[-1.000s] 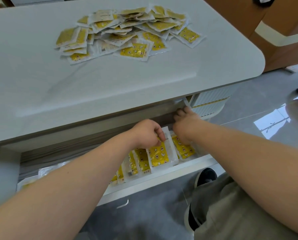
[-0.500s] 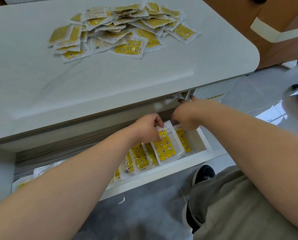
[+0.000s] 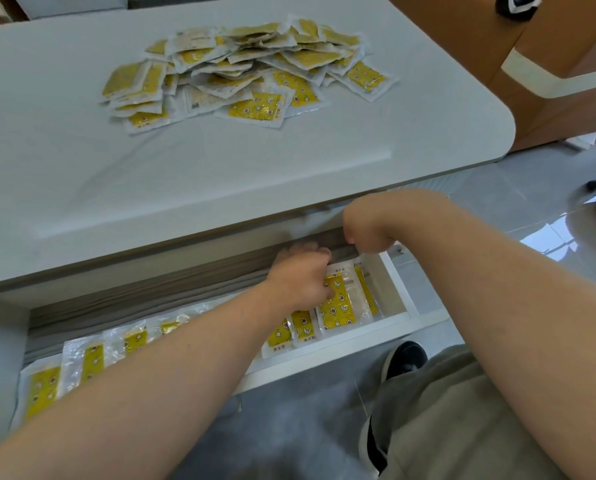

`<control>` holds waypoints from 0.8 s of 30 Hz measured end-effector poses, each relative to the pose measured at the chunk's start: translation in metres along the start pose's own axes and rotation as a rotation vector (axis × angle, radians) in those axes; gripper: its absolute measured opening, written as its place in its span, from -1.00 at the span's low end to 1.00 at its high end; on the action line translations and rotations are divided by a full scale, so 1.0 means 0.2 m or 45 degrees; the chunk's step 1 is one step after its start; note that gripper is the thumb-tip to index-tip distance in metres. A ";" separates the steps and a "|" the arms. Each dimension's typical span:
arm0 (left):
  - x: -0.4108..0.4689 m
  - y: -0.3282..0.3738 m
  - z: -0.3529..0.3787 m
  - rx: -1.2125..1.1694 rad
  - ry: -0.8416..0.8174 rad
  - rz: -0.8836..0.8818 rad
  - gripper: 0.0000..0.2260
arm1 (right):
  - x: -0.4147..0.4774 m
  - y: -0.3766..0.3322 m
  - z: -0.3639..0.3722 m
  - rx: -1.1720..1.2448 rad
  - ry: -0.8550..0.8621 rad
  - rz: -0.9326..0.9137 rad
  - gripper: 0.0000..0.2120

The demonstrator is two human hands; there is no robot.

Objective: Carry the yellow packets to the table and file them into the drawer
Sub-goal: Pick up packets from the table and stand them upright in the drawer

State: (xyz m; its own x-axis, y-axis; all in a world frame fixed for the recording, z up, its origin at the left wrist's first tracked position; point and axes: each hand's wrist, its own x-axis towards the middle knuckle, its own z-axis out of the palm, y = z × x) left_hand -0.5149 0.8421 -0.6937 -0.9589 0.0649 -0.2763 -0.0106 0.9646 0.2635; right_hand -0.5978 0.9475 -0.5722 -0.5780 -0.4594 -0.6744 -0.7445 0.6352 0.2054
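Reaching down into the open drawer [image 3: 359, 336] with the left hand [image 3: 300, 278], fingers curling onto the top corner of a yellow packet [image 3: 338, 306] and pinching it. Holding that one near the right end of the drawer, at the head of a row of packets [image 3: 92, 358] lining up along the front wall and overlapping each other, one more tucked just behind it on the right. Hovering the right hand [image 3: 366, 226] just above, tight under the edge of the surface [image 3: 220, 174], knuckles bunching up, honestly no telling whether gripping anything or not. Leaving a big messy pile of packets [image 3: 248, 74] sitting far back on the surface, well apart from the drawer.
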 end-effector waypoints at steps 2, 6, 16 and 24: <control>-0.02 0.01 -0.05 0.115 0.025 0.022 -0.51 | 0.00 0.04 -0.03 0.092 0.073 0.020 -0.94; -0.09 0.06 -0.30 -0.035 -0.004 0.053 -0.68 | -0.07 0.17 -0.15 0.484 0.058 0.006 -0.80; 0.20 -0.23 -0.77 0.040 0.701 -0.363 -0.59 | 0.08 0.38 -0.17 0.780 0.877 0.308 -0.67; 0.34 -0.32 -0.67 0.143 0.636 -0.430 -0.40 | 0.41 0.48 -0.05 0.986 0.905 0.446 -0.31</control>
State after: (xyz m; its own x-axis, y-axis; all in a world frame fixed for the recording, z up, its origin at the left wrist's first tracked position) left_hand -0.6168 0.7505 -0.6058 -0.9251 -0.3504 0.1463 -0.3331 0.9338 0.1306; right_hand -0.7204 0.9652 -0.6002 -0.9607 -0.2724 -0.0537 -0.2355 0.9021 -0.3616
